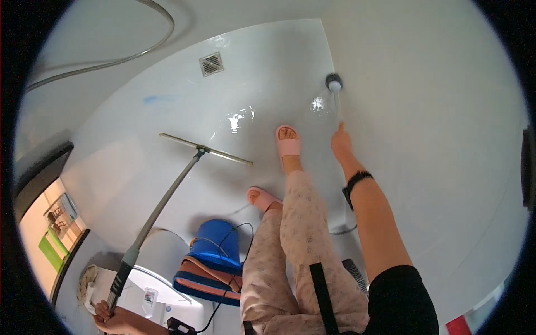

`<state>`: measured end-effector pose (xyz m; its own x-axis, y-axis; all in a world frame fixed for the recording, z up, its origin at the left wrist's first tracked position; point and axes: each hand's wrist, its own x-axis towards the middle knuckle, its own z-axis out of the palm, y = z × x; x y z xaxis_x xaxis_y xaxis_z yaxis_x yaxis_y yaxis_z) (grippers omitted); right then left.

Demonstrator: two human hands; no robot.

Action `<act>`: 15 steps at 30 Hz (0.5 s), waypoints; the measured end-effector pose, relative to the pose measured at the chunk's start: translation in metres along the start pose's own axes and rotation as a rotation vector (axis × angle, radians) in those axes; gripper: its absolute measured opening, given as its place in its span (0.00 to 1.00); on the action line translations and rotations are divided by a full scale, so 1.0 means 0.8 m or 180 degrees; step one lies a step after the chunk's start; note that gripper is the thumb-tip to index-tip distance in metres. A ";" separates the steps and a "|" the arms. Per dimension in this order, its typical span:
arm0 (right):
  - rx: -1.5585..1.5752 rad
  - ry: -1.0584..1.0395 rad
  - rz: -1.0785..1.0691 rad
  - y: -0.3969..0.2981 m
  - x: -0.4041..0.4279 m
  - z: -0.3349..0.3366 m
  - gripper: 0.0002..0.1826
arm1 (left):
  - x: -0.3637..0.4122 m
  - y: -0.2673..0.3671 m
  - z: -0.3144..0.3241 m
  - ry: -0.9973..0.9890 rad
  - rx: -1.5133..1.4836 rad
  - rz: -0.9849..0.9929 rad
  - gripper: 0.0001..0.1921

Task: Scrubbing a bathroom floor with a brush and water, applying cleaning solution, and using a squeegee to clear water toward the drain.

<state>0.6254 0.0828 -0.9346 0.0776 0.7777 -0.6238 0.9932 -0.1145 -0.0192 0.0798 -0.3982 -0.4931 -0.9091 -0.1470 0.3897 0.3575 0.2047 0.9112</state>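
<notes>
My left hand [109,316] grips the pole of a floor squeegee [167,194] at the lower left. The squeegee's blade lies across the wet white floor, left of my feet in pink slides. On the right, my right hand [342,144] is closed around the end of the pale handle of a round scrubbing brush [334,81]. The brush's dark bristles touch the floor's edge where it meets the wall. A square metal floor drain [211,64] sits in the floor at the top, and a blue smear [155,99] marks the floor below and left of it.
A shower hose [142,53] hangs at the upper left. Behind my feet stand a blue bucket [215,243], a blue and brown bag [207,280] with a black cable, and a white washbasin [159,287] with a bottle. An open doorway lies at the left, a wall at the right.
</notes>
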 end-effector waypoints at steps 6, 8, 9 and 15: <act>0.0080 0.0312 -0.0203 -0.118 0.142 -0.085 0.25 | -0.038 0.043 0.063 0.0370 0.0597 0.0047 0.15; -0.1060 0.0610 -0.0782 -0.123 0.211 -0.108 0.23 | -0.019 0.029 0.039 0.0093 0.1117 0.0204 0.15; -0.1064 0.0578 -0.0813 -0.132 0.221 -0.118 0.23 | -0.020 0.031 0.040 -0.0211 0.1690 0.0404 0.15; -0.0189 0.0259 -0.0837 -0.127 0.218 -0.167 0.20 | -0.085 0.078 0.146 0.0793 0.0720 0.0044 0.17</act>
<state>0.5499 0.3129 -0.9370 -0.1792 0.8233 -0.5386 0.9833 0.1323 -0.1249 0.1387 -0.2626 -0.4782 -0.8145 -0.3690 0.4478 0.2874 0.4138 0.8638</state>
